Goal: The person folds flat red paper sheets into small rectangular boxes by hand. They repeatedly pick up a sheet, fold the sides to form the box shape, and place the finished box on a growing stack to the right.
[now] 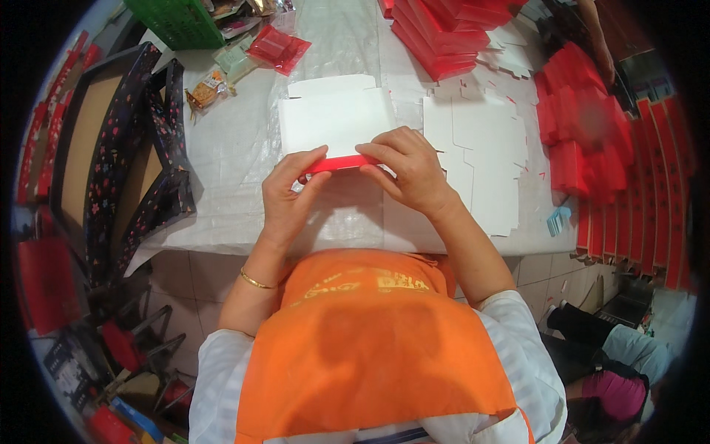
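Note:
A cardboard box blank [336, 118], white on its upper face and red on its folded near edge, lies in front of me on the covered table. My left hand [292, 181] pinches the left end of that red edge between thumb and fingers. At the right end, my right hand [403, 166] grips the same edge, thumb below and fingers on top. Beside my right hand rest flat white box blanks [473, 155] with cut and fold lines. What the fingertips cover of the edge is hidden.
Folded red boxes [444, 33] are stacked at the far right, and more red boxes [580, 118] are piled further right. Packaged snacks [211, 90], a red packet [279, 49] and a green basket [177, 22] stand far left. A dark floral box [122, 148] is at the left.

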The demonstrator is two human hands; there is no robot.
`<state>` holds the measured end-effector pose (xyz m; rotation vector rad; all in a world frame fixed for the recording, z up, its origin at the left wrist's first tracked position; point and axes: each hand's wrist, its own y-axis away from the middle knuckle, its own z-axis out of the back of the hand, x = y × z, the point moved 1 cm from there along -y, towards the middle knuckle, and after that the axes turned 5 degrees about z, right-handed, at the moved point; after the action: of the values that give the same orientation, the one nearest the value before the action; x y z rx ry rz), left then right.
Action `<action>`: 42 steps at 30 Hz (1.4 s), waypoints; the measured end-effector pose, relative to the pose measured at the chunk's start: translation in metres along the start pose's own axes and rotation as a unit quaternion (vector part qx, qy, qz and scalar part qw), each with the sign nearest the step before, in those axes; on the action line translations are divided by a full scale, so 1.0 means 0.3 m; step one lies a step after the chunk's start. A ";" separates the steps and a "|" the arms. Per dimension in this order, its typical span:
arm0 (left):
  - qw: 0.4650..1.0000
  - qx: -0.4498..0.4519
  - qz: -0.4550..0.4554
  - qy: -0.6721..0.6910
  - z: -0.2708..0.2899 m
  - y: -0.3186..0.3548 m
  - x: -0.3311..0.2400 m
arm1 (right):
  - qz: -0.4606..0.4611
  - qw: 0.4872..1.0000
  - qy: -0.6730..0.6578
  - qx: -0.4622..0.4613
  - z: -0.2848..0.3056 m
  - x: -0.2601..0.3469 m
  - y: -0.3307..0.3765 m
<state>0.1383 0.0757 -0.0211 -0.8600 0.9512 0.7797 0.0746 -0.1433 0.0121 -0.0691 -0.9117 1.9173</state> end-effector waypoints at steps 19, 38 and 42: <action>0.963 -0.061 -0.186 -0.184 -0.010 -0.013 -0.026 | 0.095 0.984 0.132 -0.067 -0.014 0.018 0.005; 0.948 -0.041 -0.251 -0.193 -0.057 0.029 0.009 | -0.057 0.989 -0.066 0.121 -0.005 -0.021 -0.001; 0.945 -0.050 -0.247 -0.206 -0.045 0.058 0.006 | -0.115 0.966 -0.072 0.221 0.000 -0.005 -0.042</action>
<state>0.1191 0.0719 -0.0318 -0.9271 0.3024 0.5410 0.0848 -0.1413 0.0193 0.4282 -0.5361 1.8774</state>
